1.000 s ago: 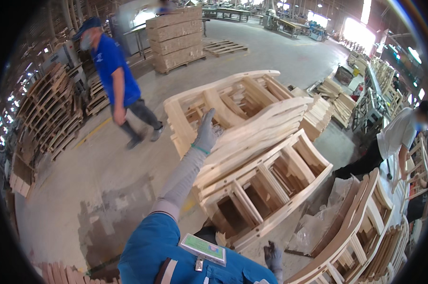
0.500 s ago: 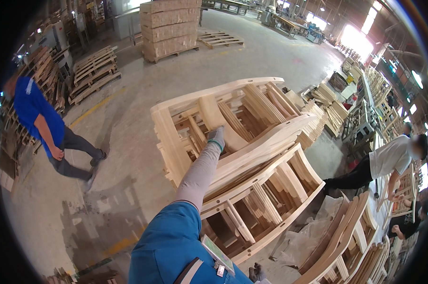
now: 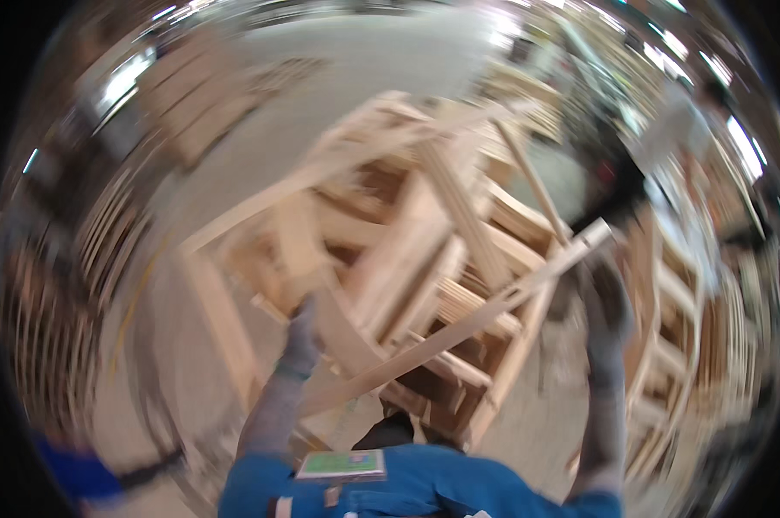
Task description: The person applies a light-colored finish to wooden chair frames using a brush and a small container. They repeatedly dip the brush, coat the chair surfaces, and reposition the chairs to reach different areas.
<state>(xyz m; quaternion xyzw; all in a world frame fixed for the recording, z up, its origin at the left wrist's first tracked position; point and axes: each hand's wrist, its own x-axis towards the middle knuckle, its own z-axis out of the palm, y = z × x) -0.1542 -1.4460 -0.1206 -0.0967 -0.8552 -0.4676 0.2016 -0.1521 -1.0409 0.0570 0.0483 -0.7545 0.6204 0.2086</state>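
Observation:
A pale wooden slatted frame (image 3: 446, 344), like a chair back, is raised and tilted in front of me, smeared by motion. My left hand (image 3: 302, 332), in a grey glove, is closed at one of its wide slats. At the right end of its near rail is my right hand (image 3: 604, 289), also gloved, its fingers blurred but seemingly wrapped round the rail. Below the raised frame lie more stacked wooden frames (image 3: 515, 380), partly hidden by it.
Another stack of curved frames (image 3: 666, 345) stands on my right. A person in a white top (image 3: 675, 134) is at the far right, and a blue sleeve (image 3: 75, 470) shows at the lower left. Pallets (image 3: 62, 337) and stacked boxes (image 3: 191, 91) are on the left.
The top frame has come up off the stack and turned. My right hand has come up from the lower edge to its right end. My view has swung round; the blue-clad person now shows lower left.

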